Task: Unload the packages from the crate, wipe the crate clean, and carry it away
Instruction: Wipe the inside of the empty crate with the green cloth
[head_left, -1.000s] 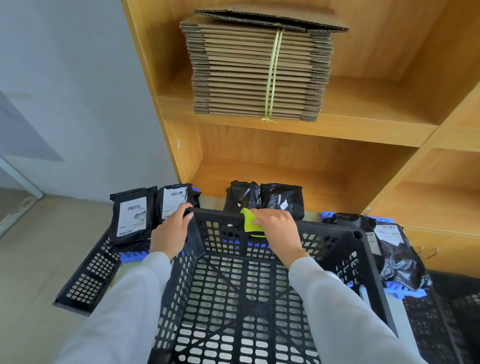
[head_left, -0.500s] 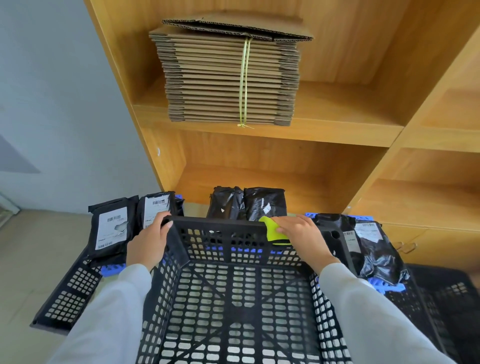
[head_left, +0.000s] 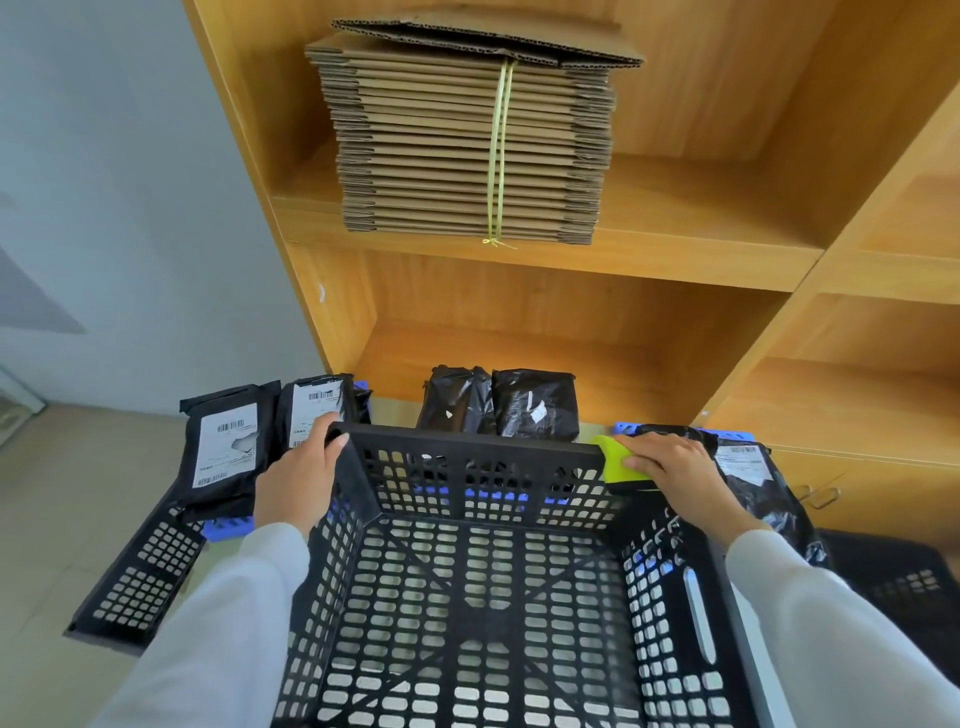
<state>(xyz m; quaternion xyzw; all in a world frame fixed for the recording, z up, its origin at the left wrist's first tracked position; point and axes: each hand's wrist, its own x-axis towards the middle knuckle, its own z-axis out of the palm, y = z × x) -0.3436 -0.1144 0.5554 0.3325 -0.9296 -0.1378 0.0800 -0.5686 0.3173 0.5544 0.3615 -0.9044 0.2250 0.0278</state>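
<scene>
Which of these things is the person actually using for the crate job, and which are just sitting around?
In the job:
crate, held at its far left corner by the left hand
green cloth, pressed on the rim by the right hand
black packages, already outside the crate

Lying about:
tied cardboard stack
wooden shelves

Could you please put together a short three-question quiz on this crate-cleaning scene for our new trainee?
1. True or false: the black crate holds packages inside it.
2. Which hand presses the green cloth on the crate's far rim? A) left hand B) right hand
3. Fill in: the tied cardboard stack lies on a wooden ____.

Key:
1. False; its inside shows no packages, and the labelled packages lie outside it.
2. B; the left hand grips the rim's far left corner.
3. Shelf.
</scene>
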